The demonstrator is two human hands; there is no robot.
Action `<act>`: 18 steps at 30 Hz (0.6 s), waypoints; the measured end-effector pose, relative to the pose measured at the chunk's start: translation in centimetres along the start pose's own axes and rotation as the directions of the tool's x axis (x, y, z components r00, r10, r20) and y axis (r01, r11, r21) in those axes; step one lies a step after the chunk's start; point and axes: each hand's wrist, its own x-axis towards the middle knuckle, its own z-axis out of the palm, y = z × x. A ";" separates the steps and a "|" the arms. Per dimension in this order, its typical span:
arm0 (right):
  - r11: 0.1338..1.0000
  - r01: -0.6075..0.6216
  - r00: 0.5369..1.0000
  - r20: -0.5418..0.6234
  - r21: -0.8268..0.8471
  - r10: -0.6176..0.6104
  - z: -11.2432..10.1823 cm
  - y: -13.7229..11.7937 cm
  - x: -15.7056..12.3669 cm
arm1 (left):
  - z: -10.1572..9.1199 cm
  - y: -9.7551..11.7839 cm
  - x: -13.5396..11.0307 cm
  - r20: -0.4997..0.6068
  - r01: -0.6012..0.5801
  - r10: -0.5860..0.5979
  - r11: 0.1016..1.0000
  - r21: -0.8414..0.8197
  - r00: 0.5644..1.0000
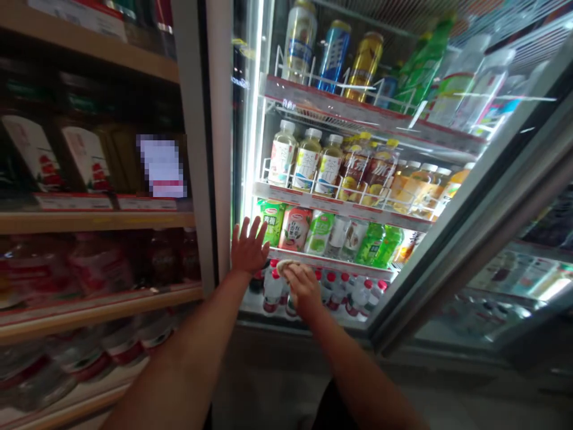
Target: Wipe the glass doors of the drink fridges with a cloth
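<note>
While left hand (248,248) spreads fingers wide, right hand (305,288) grips small pale cloth (285,266).

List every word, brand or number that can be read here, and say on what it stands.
None can be read with certainty.
Green drink carton: Chinese characters, too blurred.
Red-and-white fridge shelf price strips: print too small.
White sign on wooden shelf: pixelated.

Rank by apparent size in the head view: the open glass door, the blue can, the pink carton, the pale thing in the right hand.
1. glass door
2. blue can
3. pink carton, close to the can, so unsure
4. pale thing, partly covered by the right hand
</note>
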 end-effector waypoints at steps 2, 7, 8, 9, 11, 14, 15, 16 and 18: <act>0.998 0.054 0.994 0.090 0.041 -0.058 0.5 -0.3 -0.8 | 0.0 0.0 0.0 -0.016 -0.015 0.015 1.000 0.016 1.000; 0.997 -0.072 0.996 -0.058 0.041 0.074 -0.1 0.1 1.8 | 0.1 0.0 -0.1 -0.020 -0.008 0.009 1.000 0.020 1.000; 0.995 -0.092 0.992 -0.089 0.035 0.094 -0.2 0.1 2.4 | 0.1 0.0 -0.1 -0.026 -0.010 0.011 1.000 0.014 1.000; 0.994 -0.101 0.990 -0.099 0.028 0.104 -0.2 0.1 2.6 | 0.1 0.0 -0.1 -0.031 -0.013 0.013 1.000 0.011 0.999; 0.997 -0.068 0.995 -0.071 0.022 0.070 0.1 -0.2 2.3 | 0.1 0.0 0.0 -0.040 -0.019 0.020 1.000 0.014 0.999; 0.999 0.033 0.999 0.013 0.032 -0.033 0.4 -0.5 1.2 | 0.1 0.0 0.0 -0.054 -0.032 0.034 0.999 0.030 0.998; 0.998 0.050 0.998 0.024 0.034 -0.051 0.4 -0.5 1.3 | 0.1 -0.1 -0.1 -0.054 -0.033 0.035 0.999 0.033 0.998; 0.998 0.055 0.998 0.020 0.034 -0.056 0.2 -0.3 1.8 | 0.1 -0.1 -0.1 -0.052 -0.031 0.033 0.999 0.035 0.998; 0.999 0.026 0.999 -0.029 0.032 -0.025 -0.5 0.2 3.8 | 0.2 -0.1 0.0 -0.045 -0.023 0.025 0.999 0.038 0.999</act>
